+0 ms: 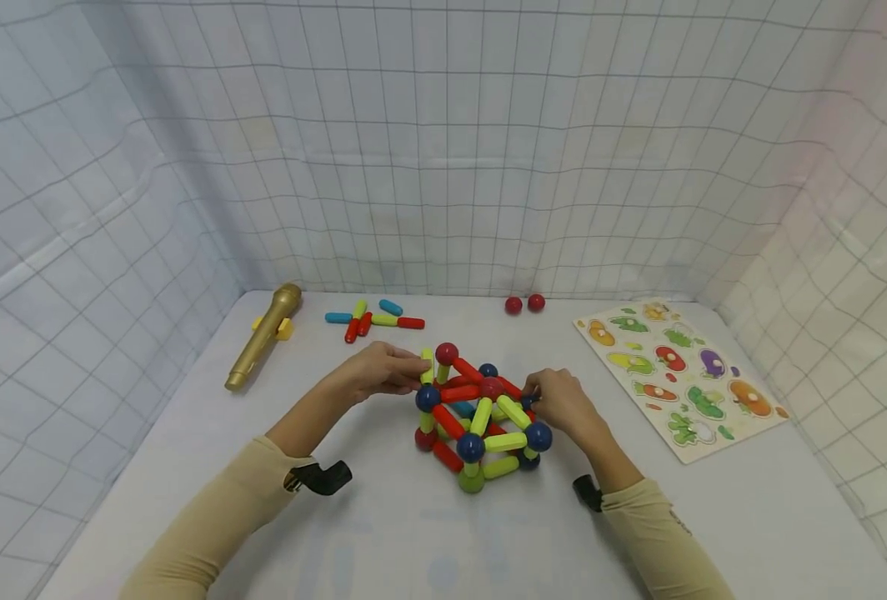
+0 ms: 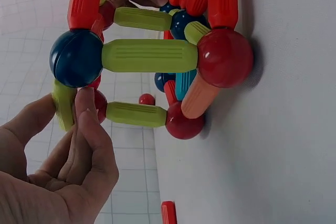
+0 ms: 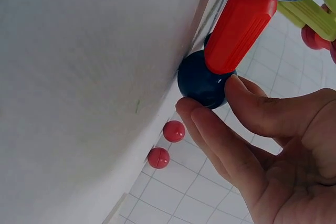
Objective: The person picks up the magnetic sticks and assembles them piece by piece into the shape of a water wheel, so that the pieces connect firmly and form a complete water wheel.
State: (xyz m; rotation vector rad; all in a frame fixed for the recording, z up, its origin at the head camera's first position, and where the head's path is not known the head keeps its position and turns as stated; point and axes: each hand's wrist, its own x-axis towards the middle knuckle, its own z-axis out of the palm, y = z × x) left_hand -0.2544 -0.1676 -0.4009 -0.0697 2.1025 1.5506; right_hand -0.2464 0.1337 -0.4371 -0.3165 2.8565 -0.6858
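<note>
**Both hands working on the rod-and-ball frame at mid-counter**

The rod-and-ball frame (image 1: 479,421) is standing near the middle of the white counter (image 1: 383,533), a box-like lattice of red and lime-green rods joined by dark blue and red balls, with one green ball at its near bottom corner.

The left hand (image 1: 380,370) is reaching in from the left and pinching a lime-green rod (image 2: 64,105) at the frame's far-left top corner; in the left wrist view, thumb and fingers are curling round this short rod just below a dark blue ball (image 2: 76,58).

The right hand (image 1: 561,402) is coming in from the right. In the right wrist view its thumb and fingertips are closing on a dark blue ball (image 3: 204,81) at the lower end of a red rod (image 3: 239,27); this ball is sitting on the counter at the frame's right side.

Farther out: a small group of loose rods (image 1: 374,319), blue, green and red, is lying at the far side, left of centre. A gold toy microphone (image 1: 263,335) is lying at the far left, angled toward the near left. Two loose red balls (image 1: 524,304) are sitting side by side at the far edge, right of centre. A wooden vegetable puzzle board (image 1: 679,375) is lying flat at the right, well apart from the frame. Checked white cloth is hanging round the counter on three sides.
</note>
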